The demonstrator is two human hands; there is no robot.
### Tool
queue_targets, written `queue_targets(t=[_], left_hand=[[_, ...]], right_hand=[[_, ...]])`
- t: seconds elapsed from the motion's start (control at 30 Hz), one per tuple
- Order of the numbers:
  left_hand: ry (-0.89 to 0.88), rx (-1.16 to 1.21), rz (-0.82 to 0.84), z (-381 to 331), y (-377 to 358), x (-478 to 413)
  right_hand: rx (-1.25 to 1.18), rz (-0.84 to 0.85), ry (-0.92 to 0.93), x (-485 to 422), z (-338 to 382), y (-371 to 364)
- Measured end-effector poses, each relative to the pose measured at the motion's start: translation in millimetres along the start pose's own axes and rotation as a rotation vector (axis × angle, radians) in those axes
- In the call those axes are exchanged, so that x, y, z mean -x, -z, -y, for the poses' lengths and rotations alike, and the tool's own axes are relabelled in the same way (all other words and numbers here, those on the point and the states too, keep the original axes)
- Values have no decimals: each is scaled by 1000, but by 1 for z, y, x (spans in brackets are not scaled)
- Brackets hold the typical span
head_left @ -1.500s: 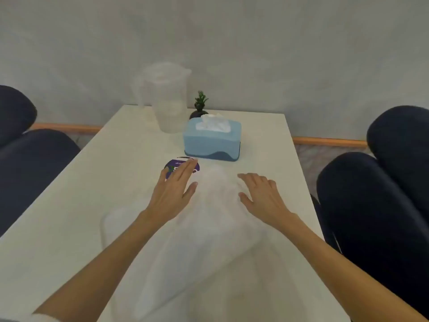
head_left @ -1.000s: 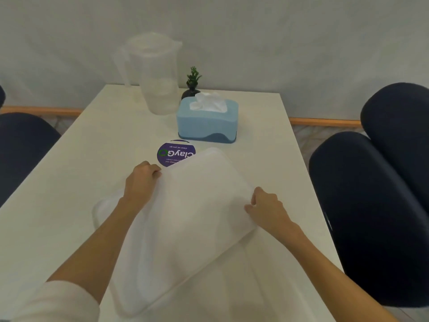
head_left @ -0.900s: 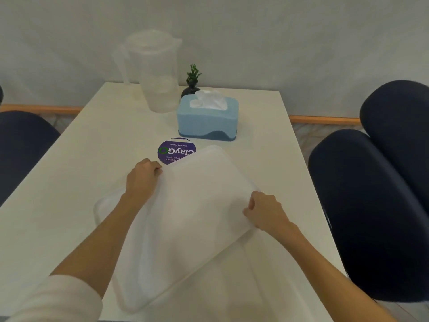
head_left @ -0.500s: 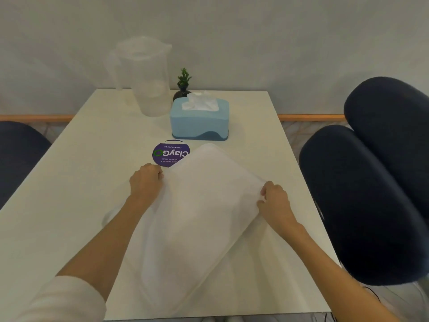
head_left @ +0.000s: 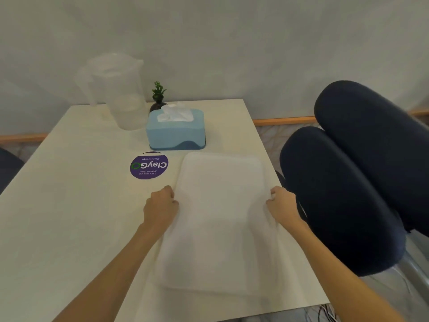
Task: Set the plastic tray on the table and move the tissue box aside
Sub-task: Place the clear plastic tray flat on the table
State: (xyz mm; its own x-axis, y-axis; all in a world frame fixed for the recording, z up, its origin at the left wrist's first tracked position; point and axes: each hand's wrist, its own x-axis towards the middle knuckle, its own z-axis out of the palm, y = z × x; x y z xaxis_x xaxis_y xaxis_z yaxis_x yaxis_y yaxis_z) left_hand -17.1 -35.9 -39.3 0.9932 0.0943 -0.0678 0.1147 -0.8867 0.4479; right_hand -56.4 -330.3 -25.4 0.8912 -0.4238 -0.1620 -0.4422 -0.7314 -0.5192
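Observation:
A white translucent plastic tray (head_left: 220, 219) lies lengthwise on the right half of the white table (head_left: 69, 217), its right rim near the table's edge. My left hand (head_left: 161, 205) is closed on the tray's left rim. My right hand (head_left: 282, 204) is closed on its right rim. A light blue tissue box (head_left: 175, 130) with a white tissue sticking out stands just beyond the tray's far end, a small gap between them.
A clear plastic pitcher (head_left: 116, 91) and a small potted plant (head_left: 158, 95) stand at the table's far side. A round purple sticker (head_left: 148, 167) lies left of the tray. Dark blue chairs (head_left: 343, 182) flank the table's right edge.
The tray has been turned from a diagonal lie to straight and shifted to the right side of the table. Both hands went from resting flat on it to gripping its side rims.

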Motion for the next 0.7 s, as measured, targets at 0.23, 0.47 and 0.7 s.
queue_targets(t=[0.23,0.47,0.7], left_hand=[[42,29,24,-36,-16,-6],[79,-11,28,-38,-24,1],[117,-8,46,-43,-25,5]], right_hand=[[12,58,10,-53,-7,18],[14,96,84,-69,-19,21],[-8,119,117,-73,-24,26]])
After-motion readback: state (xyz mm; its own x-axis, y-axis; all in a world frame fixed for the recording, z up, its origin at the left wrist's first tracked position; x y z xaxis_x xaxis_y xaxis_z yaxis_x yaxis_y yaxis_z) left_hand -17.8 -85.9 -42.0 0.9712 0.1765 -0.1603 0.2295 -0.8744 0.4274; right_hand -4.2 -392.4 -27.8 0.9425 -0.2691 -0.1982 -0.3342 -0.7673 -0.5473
